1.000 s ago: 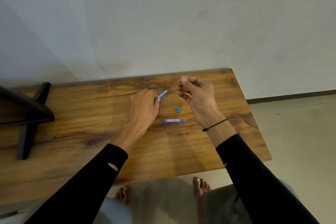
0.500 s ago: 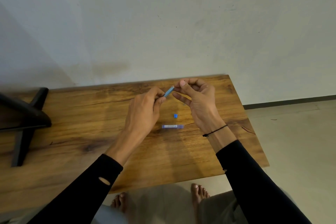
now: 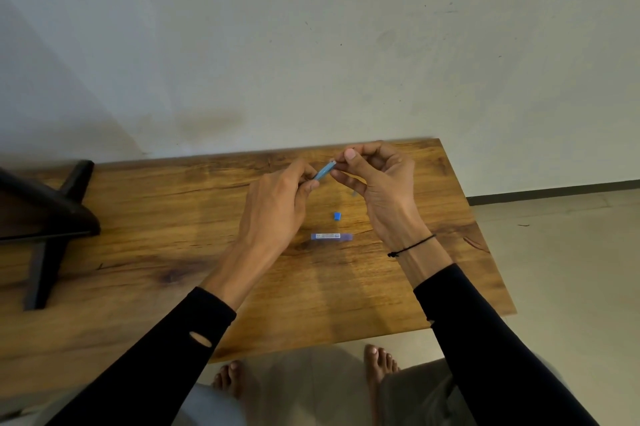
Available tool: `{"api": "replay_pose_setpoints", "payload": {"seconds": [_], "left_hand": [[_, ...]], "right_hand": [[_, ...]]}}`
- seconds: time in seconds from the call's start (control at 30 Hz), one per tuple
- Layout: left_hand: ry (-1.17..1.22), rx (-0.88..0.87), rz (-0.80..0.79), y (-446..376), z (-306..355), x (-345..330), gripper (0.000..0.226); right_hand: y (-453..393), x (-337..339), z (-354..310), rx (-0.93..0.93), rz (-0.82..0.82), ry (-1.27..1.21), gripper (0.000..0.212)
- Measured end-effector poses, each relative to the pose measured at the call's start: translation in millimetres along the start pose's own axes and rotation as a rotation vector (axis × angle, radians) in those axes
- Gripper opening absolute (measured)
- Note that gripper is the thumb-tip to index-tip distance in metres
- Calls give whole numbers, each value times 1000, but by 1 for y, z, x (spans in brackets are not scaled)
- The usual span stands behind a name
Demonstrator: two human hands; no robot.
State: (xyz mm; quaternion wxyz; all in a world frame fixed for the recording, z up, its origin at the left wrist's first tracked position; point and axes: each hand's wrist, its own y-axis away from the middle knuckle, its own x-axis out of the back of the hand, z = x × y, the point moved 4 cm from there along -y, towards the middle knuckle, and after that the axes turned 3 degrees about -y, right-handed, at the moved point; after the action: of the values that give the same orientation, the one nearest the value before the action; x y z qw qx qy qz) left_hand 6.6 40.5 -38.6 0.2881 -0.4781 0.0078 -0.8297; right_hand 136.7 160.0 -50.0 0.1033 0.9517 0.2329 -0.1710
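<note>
The left hand is pinching the thin blue plastic tube low down — the right hand is pinching its top end. Going slowly and holding steady looks best — no squeezing hard.

The single head-worn wide-angle camera is looking forward and down across the worktop toward the wall, framing the left hand and right hand closely at centre.
</note>
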Motion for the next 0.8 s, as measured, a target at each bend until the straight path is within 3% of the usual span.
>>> {"api": "replay_pose_setpoints", "payload": {"seconds": [0.37, 0.57, 0.8], "left_hand": [[-29, 2, 9, 0, -2, 1, 12], [-28, -18, 14, 0, 0, 1, 14], [2, -4, 11, -1, 0, 1, 13]], "right_hand": [[0, -1, 1, 27, -1, 22, 16], [0, -1, 3, 55, -17, 68, 5], [-4, -1, 7, 92, -44, 195, 15]]}}
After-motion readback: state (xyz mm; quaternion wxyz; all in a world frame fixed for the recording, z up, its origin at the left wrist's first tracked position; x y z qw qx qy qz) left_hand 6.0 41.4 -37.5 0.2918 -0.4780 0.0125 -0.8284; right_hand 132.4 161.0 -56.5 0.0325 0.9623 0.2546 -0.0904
